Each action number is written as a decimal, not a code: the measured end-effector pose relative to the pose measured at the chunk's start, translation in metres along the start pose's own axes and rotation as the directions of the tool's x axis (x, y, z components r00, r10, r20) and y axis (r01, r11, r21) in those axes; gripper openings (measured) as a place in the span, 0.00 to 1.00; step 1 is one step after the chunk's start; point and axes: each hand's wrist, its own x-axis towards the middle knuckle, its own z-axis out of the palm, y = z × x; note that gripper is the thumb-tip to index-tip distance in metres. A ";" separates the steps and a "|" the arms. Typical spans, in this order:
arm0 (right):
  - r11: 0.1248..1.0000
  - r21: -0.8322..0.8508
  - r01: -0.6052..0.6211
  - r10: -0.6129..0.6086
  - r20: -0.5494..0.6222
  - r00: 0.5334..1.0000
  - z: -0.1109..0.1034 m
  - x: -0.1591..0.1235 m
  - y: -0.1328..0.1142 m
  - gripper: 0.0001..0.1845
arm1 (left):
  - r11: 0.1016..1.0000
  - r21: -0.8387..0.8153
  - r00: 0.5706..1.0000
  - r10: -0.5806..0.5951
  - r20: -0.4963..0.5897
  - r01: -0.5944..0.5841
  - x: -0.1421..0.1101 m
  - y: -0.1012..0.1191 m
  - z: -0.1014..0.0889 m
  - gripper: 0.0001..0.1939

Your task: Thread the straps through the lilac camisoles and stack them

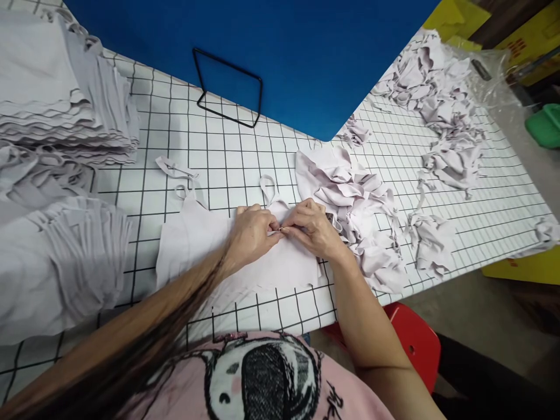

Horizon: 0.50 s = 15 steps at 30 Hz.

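A pale lilac-white camisole with thin loop straps lies flat on the grid-patterned table in front of me. My left hand rests over its middle, thumb and forefinger pinched on the upper edge of the cloth. Fingertip to fingertip with it, my right hand pinches the same edge just below a strap loop. Whatever fine detail sits between the fingertips is too small to make out. A small dark object shows partly behind my right hand, next to a crumpled heap of the same cloth.
Stacks of pale garments and a fanned pile fill the left side. A blue board with a black wire stand is at the back. Several crumpled pieces lie right. A red stool stands beside the table edge.
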 end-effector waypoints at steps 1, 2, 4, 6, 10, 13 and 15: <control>1.000 -0.012 0.004 -0.004 -0.002 1.000 0.000 0.000 0.000 0.09 | 1.000 -0.002 1.000 -0.005 0.004 0.005 0.000 0.000 -0.001 0.08; 1.000 -0.025 0.010 -0.010 -0.002 1.000 -0.001 0.000 0.001 0.09 | 1.000 -0.003 1.000 -0.007 0.009 0.007 0.000 0.001 -0.001 0.08; 0.998 -0.055 0.025 -0.024 0.005 1.000 -0.001 -0.001 0.001 0.09 | 1.000 0.001 1.000 0.000 0.017 0.000 0.000 0.001 -0.002 0.09; 0.995 -0.092 0.039 -0.037 0.017 0.999 -0.002 -0.001 0.002 0.09 | 1.000 0.009 1.000 0.016 0.024 -0.017 0.000 0.000 -0.002 0.10; 0.981 -0.182 0.059 -0.053 0.035 0.998 -0.006 -0.001 -0.002 0.10 | 0.999 0.023 0.999 0.032 0.037 -0.033 0.000 0.000 -0.002 0.11; 0.959 -0.269 0.089 -0.068 0.085 0.994 -0.011 0.002 -0.006 0.11 | 0.999 0.031 0.999 0.033 0.043 -0.035 0.000 0.000 -0.002 0.10; 0.937 -0.326 0.129 -0.089 0.136 0.987 -0.014 0.005 -0.007 0.12 | 0.999 0.033 0.998 0.034 0.044 -0.036 0.000 -0.001 -0.002 0.10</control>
